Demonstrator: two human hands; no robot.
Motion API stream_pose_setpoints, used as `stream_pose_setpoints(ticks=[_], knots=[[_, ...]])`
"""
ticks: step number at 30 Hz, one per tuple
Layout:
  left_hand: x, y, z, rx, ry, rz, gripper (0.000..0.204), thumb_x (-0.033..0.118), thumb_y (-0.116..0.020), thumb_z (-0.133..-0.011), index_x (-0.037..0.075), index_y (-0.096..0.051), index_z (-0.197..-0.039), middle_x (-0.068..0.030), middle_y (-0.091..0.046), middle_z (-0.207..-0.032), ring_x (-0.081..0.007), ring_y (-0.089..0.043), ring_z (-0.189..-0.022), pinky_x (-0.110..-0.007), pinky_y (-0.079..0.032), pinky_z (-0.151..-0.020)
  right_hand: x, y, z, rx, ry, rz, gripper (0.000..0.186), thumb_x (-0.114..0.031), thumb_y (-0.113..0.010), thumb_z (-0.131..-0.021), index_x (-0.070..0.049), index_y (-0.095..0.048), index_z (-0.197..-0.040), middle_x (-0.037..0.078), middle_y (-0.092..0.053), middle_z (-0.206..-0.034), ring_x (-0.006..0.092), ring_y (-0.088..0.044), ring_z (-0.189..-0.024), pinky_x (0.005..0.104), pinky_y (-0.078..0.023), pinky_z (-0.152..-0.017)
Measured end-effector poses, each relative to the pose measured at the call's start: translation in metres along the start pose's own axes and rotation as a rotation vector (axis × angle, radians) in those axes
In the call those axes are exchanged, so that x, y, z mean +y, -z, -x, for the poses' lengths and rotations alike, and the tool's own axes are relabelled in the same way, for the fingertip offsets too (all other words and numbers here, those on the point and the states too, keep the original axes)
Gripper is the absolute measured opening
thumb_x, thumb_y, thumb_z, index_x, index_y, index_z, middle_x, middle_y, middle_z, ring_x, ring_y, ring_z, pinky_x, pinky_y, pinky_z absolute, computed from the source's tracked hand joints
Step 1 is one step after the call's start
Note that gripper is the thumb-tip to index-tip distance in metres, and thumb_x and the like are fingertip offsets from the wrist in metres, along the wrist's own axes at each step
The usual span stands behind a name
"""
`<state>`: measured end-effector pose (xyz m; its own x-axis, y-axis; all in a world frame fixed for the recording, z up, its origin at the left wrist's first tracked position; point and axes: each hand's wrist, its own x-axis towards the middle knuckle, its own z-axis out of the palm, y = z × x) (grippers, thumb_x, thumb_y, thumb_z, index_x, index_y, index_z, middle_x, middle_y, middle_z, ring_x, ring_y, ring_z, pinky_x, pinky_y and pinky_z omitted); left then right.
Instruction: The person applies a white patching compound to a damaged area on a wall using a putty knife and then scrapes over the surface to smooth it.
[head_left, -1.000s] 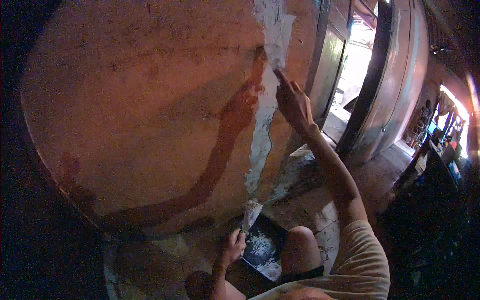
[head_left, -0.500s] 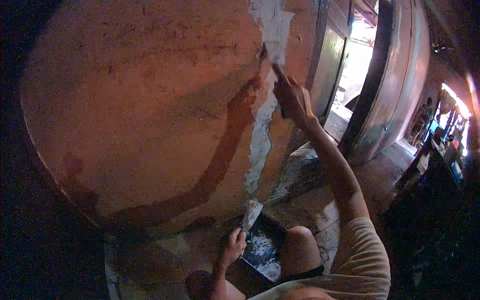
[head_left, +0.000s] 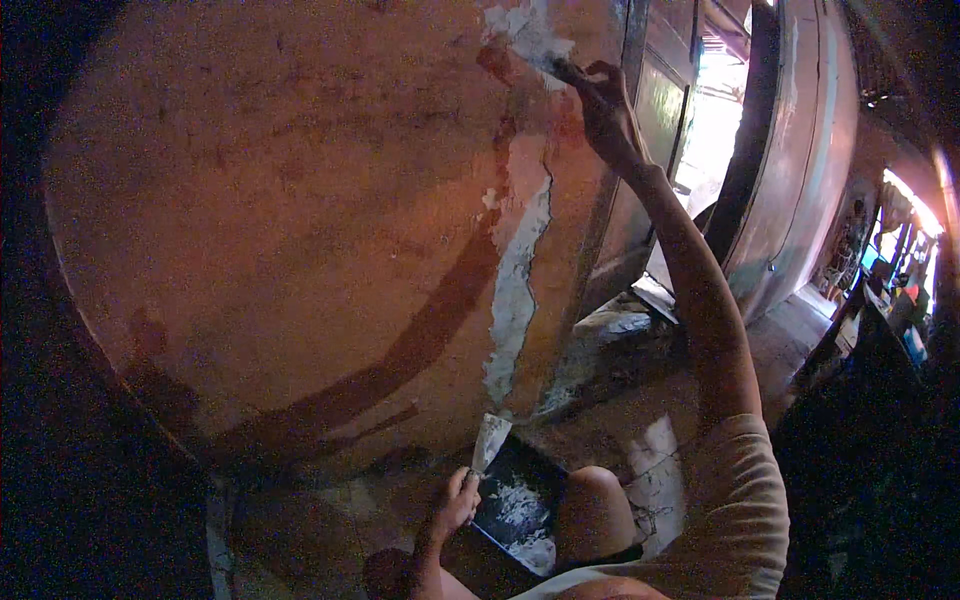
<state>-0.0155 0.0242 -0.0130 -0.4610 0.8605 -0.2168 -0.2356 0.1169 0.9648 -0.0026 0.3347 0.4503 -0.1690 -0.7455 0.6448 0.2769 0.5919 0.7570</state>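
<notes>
Right hand has gone up the orange wall over the last second, from mid-strip to near the top of view, its putty knife against the upper part of the filler strip; work looks to be at that upper stretch now, lower stretch left alone for the moment. Stretch just under the hand now reads pinkish, not white as before; could be thinned filler or the arm's shadow, cannot tell which. Left hand only slightly lower and further left, fingers clamped round the handle of a scraper, blade up, over the edge of the dark tray. Right fingers look clamped on the knife's dark handle too, though the tip area is a bit blurred. Strip runs roughly vertically on the wall, left of the door frame: ragged white patch up top around the knife, faint pinkish middle, then a pale grey-white tapering band down toward the wall's foot, edges uneven, thin dark crack along its right side. Tray sits below, next to the bent knee, white paste smeared inside, heaviest in the near corner
</notes>
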Motion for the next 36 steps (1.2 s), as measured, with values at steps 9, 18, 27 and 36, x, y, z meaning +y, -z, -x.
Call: stream_pose_setpoints(ticks=[9,18,27,36], knots=[[0.007,0.004,0.007,-0.003,0.054,-0.032,0.028,0.031,-0.039,-0.089,0.006,-0.043,-0.102,-0.0005,-0.041,-0.055,-0.0079,-0.036,-0.038,-0.023,-0.032,-0.034,-0.069,0.018,0.028,-0.387,-0.975,-0.692,0.029,0.001,-0.046,-0.079,-0.007,-0.046,-0.107,0.012,-0.042,-0.091,0.0207,-0.046,-0.074,0.0289,-0.042,-0.055],[0.001,0.003,0.003,-0.005,0.07,-0.033,0.035,0.029,-0.04,-0.088,0.003,-0.038,-0.11,0.0001,-0.041,-0.054,-0.0081,-0.038,-0.039,-0.024,-0.033,-0.034,-0.019,0.006,-0.012,-0.124,-0.344,-0.097,0.032,0.005,-0.043,-0.078,-0.007,-0.048,-0.107,0.015,-0.04,-0.095,0.0263,-0.045,-0.079,0.033,-0.043,-0.061],[0.01,0.006,0.007,0.008,-0.011,-0.091,0.021,0.028,-0.039,-0.088,0.006,-0.042,-0.086,0.0006,-0.041,-0.053,-0.0079,-0.039,-0.039,-0.024,-0.033,-0.035,-0.08,0.038,0.015,-0.548,-0.9,-0.675,0.037,0.001,-0.043,-0.081,-0.012,-0.047,-0.115,0.009,-0.038,-0.086,0.0177,-0.043,-0.071,0.0253,-0.041,-0.057],[-0.002,0.002,0.002,0.049,0.0,-0.114,0.023,0.028,-0.039,-0.088,0.006,-0.045,-0.088,-0.0004,-0.043,-0.054,-0.0087,-0.041,-0.04,-0.025,-0.034,-0.037,-0.046,0.026,-0.019,-0.227,-1.057,-1.008,0.016,-0.017,-0.048,-0.086,-0.006,-0.041,-0.096,-0.001,-0.039,-0.071,0.0058,-0.037,-0.057,0.0207,-0.034,-0.047]])
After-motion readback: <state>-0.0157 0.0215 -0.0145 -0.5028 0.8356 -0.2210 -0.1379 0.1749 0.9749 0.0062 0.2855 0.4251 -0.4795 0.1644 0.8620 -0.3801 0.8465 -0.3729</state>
